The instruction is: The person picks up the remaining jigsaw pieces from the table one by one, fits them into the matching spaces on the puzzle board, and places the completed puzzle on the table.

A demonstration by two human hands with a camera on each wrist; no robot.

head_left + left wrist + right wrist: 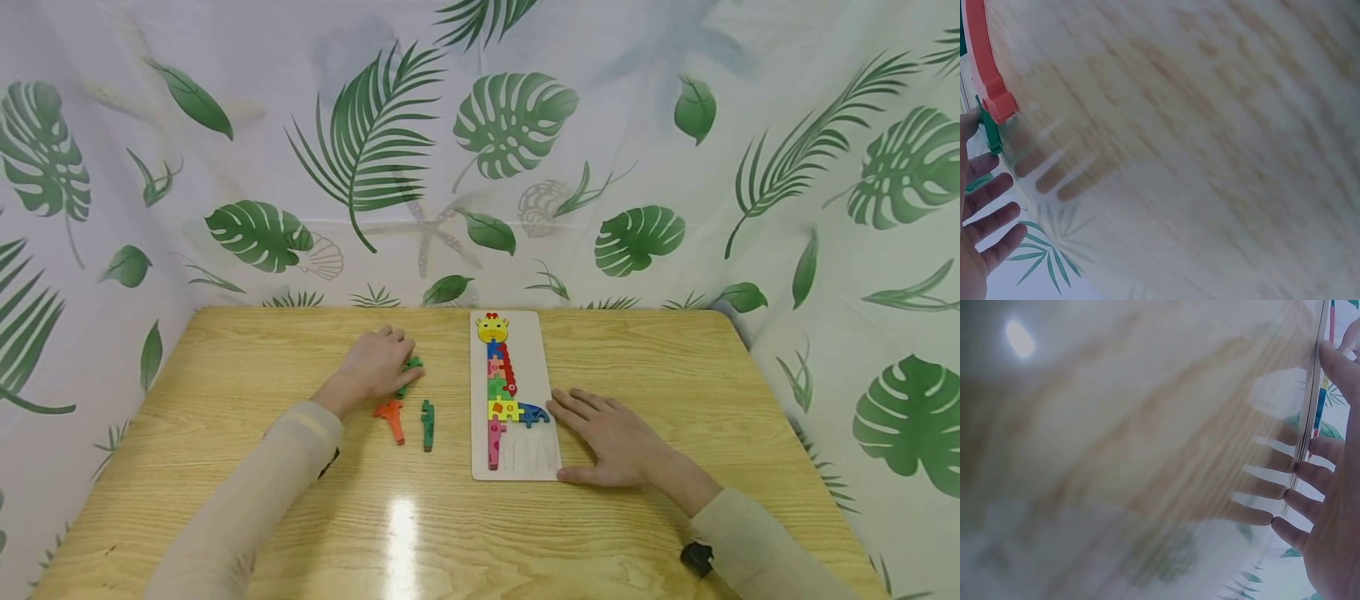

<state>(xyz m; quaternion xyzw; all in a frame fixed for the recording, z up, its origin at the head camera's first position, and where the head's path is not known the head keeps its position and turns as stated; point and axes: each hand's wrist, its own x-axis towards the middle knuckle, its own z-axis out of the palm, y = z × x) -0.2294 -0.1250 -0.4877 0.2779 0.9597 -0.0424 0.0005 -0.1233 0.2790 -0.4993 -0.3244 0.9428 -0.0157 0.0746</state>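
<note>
In the head view a giraffe puzzle board (528, 358) lies on the table. Fitted in it are a yellow giraffe head (492, 328), colored neck and body pieces, and one pink leg piece (494, 446); bare leg slots show beside that leg. To the left, my left hand (377, 365) pinches a green puzzle piece (989, 128) between thumb and index finger, the other fingers spread. Near it lie an orange puzzle piece (392, 420) and a dark green puzzle piece (428, 425). My right hand (618, 437) rests with fingers extended, touching the board's right edge.
The wooden table (600, 533) has a glossy surface with a bright reflection near its front. A white cloth (645, 175) printed with green leaves hangs behind the table and at both sides.
</note>
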